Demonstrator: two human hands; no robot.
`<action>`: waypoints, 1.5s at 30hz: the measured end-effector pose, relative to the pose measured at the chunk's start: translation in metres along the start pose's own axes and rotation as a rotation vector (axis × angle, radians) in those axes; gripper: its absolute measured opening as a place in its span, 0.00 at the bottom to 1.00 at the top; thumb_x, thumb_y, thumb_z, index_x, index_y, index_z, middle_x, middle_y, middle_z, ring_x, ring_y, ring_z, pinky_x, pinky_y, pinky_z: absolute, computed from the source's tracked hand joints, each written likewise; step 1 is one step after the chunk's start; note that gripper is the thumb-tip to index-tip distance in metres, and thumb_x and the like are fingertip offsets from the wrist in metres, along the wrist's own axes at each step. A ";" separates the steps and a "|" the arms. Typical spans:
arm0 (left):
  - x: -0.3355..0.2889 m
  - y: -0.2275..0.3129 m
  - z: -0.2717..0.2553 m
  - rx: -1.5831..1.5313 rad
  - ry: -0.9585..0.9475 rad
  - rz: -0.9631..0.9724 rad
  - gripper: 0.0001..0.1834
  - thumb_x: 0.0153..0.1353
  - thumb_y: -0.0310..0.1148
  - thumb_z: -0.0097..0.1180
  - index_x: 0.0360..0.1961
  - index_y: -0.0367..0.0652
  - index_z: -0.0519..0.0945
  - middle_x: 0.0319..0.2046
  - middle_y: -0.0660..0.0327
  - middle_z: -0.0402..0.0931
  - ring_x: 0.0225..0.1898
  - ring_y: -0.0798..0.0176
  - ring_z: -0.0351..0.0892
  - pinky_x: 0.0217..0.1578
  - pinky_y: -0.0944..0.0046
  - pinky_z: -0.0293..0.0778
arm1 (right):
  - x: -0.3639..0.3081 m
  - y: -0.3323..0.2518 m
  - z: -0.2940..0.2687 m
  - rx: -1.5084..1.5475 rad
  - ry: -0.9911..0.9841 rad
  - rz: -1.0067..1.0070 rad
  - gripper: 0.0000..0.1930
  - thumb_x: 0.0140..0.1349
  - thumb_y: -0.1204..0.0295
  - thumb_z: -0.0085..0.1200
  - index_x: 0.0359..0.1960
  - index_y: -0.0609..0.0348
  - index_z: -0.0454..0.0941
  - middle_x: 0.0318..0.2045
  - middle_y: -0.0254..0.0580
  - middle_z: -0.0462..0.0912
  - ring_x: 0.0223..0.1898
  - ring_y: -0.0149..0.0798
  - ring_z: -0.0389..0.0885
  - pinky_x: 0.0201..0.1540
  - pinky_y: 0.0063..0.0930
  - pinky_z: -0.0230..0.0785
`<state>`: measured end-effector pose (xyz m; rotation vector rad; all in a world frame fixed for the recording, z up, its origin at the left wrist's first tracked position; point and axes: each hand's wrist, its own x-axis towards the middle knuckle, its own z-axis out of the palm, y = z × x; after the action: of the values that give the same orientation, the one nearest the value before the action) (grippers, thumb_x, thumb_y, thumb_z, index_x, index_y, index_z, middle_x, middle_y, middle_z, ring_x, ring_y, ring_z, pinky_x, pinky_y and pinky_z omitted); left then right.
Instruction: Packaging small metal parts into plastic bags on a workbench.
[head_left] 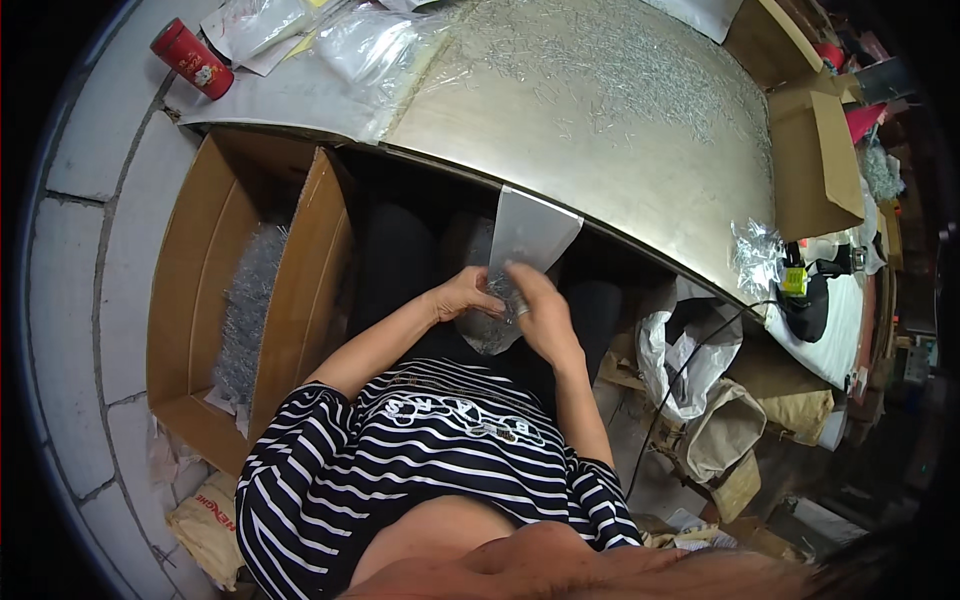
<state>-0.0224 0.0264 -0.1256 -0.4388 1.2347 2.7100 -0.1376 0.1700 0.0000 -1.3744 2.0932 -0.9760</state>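
Observation:
My left hand (462,293) and my right hand (537,305) meet over my lap, just below the table edge. Together they grip a clear plastic bag (527,232) that stands upright, its open top rising against the edge of the metal table (620,170). The bag's lower part, between my hands, bulges with small shiny metal pieces (487,330). Many more of these small metal pieces (620,60) lie scattered across the far side of the table top.
An open cardboard box (200,270) with bundled silvery pieces stands on the floor at my left. A red can (192,58) and clear bags (370,45) lie at the table's far left. Cardboard boxes (815,150), sacks (720,430) and a cable sit at my right.

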 end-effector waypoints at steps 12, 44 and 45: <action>-0.009 -0.009 0.006 0.193 0.111 -0.199 0.18 0.55 0.28 0.66 0.47 0.35 0.79 0.38 0.60 0.82 0.36 0.68 0.82 0.33 0.69 0.80 | 0.004 0.014 0.014 -0.076 -0.149 0.104 0.14 0.57 0.78 0.50 0.45 0.62 0.80 0.39 0.56 0.82 0.43 0.56 0.81 0.48 0.45 0.73; -0.032 0.070 0.023 -0.124 0.017 0.107 0.23 0.71 0.39 0.45 0.57 0.30 0.69 0.47 0.40 0.78 0.45 0.48 0.83 0.41 0.61 0.83 | -0.042 0.179 -0.266 -0.698 0.884 0.410 0.12 0.51 0.80 0.53 0.38 0.60 0.83 0.36 0.50 0.83 0.40 0.54 0.81 0.46 0.42 0.72; -0.030 0.071 0.023 -0.132 0.030 0.108 0.22 0.70 0.37 0.46 0.56 0.30 0.70 0.46 0.41 0.79 0.44 0.50 0.83 0.41 0.62 0.82 | -0.037 0.181 -0.272 -0.733 0.810 0.524 0.18 0.48 0.83 0.48 0.42 0.59 0.82 0.41 0.51 0.82 0.43 0.55 0.80 0.49 0.43 0.71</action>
<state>-0.0154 -0.0028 -0.0507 -0.4419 1.1226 2.8984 -0.4200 0.3350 0.0380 -0.5931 3.4198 -0.5865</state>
